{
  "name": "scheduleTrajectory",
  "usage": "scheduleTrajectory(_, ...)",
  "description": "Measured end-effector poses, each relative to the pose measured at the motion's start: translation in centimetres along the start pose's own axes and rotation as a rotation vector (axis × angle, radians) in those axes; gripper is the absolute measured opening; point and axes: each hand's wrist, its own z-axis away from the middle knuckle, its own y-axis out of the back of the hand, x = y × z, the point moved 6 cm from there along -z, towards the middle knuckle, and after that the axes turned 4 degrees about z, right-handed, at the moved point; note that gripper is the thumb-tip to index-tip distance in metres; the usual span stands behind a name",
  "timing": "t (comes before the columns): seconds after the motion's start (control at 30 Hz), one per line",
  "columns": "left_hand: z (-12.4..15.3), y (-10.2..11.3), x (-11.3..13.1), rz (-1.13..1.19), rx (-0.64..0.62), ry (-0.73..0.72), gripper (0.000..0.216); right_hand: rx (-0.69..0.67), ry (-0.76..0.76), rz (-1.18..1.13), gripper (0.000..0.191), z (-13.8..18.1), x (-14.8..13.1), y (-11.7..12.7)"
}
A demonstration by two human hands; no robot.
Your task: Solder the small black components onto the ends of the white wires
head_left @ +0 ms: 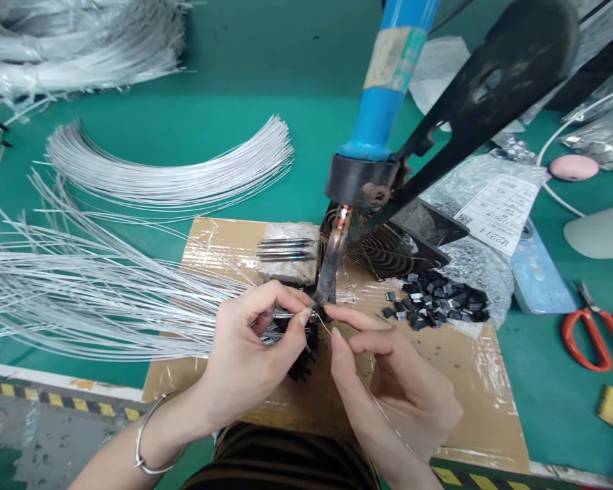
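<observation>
My left hand (250, 340) is closed in a pinch on a thin white wire (286, 315), whose end sits right under the tip of a soldering iron (332, 269). My right hand (388, 378) pinches a thin silvery strand (383, 408) that trails back over my palm; it looks like solder wire. The iron has a blue handle (388, 88) and hangs in a black stand (439, 129). Both hands meet over a brown cardboard pad (470, 367). A small black part lies under my fingers, mostly hidden.
Bundles of white wires (168, 170) fan across the green table on the left. A pile of small black components (434, 299) lies on the pad. Red scissors (592, 333), a labelled bag (495, 204) and a pink object (572, 167) sit on the right.
</observation>
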Motion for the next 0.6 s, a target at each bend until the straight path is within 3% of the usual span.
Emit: scheduleTrajectory(0.6,0.14,-0.04,0.04,0.001,-0.003,-0.005,0.014,0.018,0.039,0.064,0.021,-0.07,-0.12,0.06)
